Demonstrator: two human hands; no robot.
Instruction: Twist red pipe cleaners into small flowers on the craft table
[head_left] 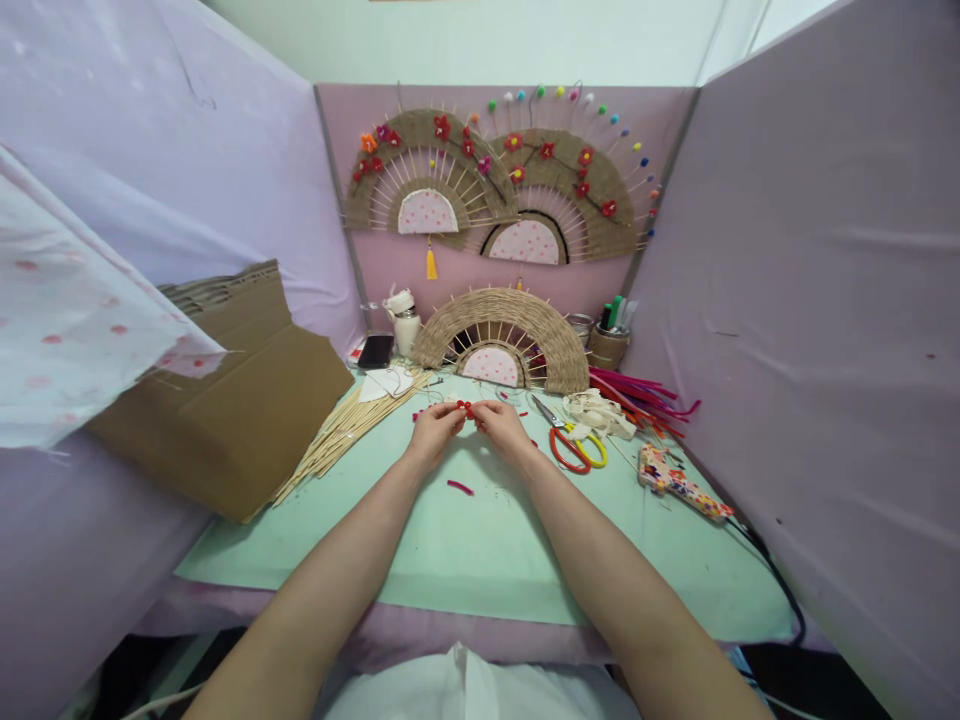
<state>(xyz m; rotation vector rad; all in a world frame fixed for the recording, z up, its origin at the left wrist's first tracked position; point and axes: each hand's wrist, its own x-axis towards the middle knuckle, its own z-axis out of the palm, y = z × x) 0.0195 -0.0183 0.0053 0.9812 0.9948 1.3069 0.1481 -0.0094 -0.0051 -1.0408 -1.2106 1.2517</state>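
Both hands meet above the middle of the mint-green table cover (480,560). My left hand (436,432) and my right hand (501,428) pinch a small red pipe-cleaner flower (466,408) between their fingertips, one from each side. Part of the flower is hidden by the fingers. A short magenta piece of pipe cleaner (460,487) lies on the cover just below the hands. Beyond them, a twine-wrapped fan (499,310) with a dotted cloth centre leans upright. Scissors (571,445) with red and yellow handles lie to the right of my right hand.
A floral glue gun (679,483) with a black cord lies at the right. Thin sticks (352,425) and cardboard (247,400) occupy the left. Magenta and red pipe cleaners (645,392) lie behind cream scraps (598,413). Two flowered fans (431,150) hang on the back wall.
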